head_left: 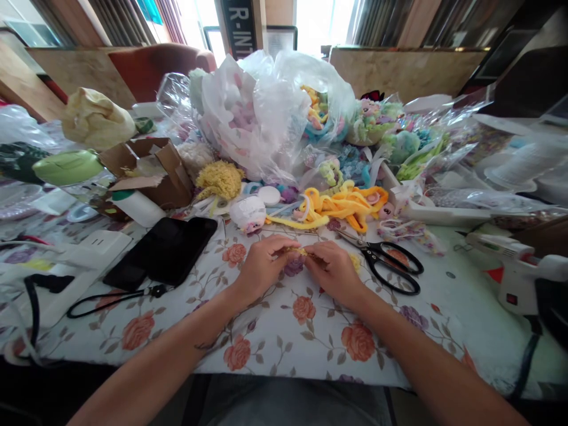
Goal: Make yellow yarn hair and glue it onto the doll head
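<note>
My left hand (265, 263) and my right hand (332, 267) meet over the middle of the flowered tablecloth, their fingers pinched. Between the fingertips runs a short piece of yellow curly yarn (297, 251), gripped at both ends. More yellow yarn (355, 261) shows just past my right hand; whether it joins the held piece I cannot tell. Black-handled scissors (393, 266) lie to the right with blades apart. A fluffy yellow yarn bundle (219, 180) and a small white plush head (248, 214) sit beyond my left hand.
Orange-yellow fuzzy strips (346, 204) and plastic bags of plush pieces (266, 112) line the back. Left lie a black phone (186, 248), a power strip (97, 254), a white bottle (138, 208) and a cardboard box (153, 171). A glue gun (506, 260) stands at the right.
</note>
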`<state>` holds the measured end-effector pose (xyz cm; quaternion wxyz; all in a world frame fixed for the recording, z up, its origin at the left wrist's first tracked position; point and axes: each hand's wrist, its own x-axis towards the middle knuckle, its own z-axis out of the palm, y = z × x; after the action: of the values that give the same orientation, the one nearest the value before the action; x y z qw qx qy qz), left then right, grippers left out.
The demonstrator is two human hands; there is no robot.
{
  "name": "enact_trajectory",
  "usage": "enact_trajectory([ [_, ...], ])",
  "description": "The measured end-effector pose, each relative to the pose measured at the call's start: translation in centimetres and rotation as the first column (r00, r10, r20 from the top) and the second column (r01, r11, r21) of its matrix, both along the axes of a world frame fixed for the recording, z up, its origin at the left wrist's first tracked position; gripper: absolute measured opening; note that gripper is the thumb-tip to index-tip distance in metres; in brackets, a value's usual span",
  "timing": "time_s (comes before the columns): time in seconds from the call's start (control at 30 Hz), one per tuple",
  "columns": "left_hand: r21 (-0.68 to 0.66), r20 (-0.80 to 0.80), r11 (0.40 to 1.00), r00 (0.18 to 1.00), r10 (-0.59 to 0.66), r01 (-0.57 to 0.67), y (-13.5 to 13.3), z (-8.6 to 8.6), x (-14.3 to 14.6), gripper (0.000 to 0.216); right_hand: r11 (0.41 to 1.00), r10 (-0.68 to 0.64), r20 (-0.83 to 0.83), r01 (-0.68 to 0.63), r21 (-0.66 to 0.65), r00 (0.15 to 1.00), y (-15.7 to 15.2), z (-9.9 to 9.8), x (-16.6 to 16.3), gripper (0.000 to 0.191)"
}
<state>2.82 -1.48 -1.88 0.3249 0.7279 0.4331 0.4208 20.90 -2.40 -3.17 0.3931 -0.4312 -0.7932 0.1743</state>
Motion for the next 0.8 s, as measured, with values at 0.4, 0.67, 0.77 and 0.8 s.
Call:
enact_trajectory([
  [0.4,-0.537,0.583,0.731,0.812,-0.039,0.421,0.6,-0.9,-0.8,0.012,0.995,0.056,-0.061,-0.061,-0.084,0.997,-0.2,1.0,0.0,0.02],
  [0.67,-0.379,0.331,0.923,0.941,0.068,0.066,0.8,0.1,-0.9,0.033,0.996,-0.068,0.026,0.07,-0.061,0.997,-0.1,0.3,-0.1,0.015],
  [0.77,-0.448,0.329,0.884,0.944,0.029,0.129,0.4,0.0,-0.3,0.029,0.998,-0.036,0.018,0.037,-0.059,0.999,-0.3,0.5,-0.3,0.015],
  [0.8,-0.482,0.353,0.862,0.935,0.025,0.159,0.3,-0.1,-0.2,0.026,0.998,-0.03,0.011,0.031,-0.06,0.999,-0.3,0.6,-0.3,0.015],
])
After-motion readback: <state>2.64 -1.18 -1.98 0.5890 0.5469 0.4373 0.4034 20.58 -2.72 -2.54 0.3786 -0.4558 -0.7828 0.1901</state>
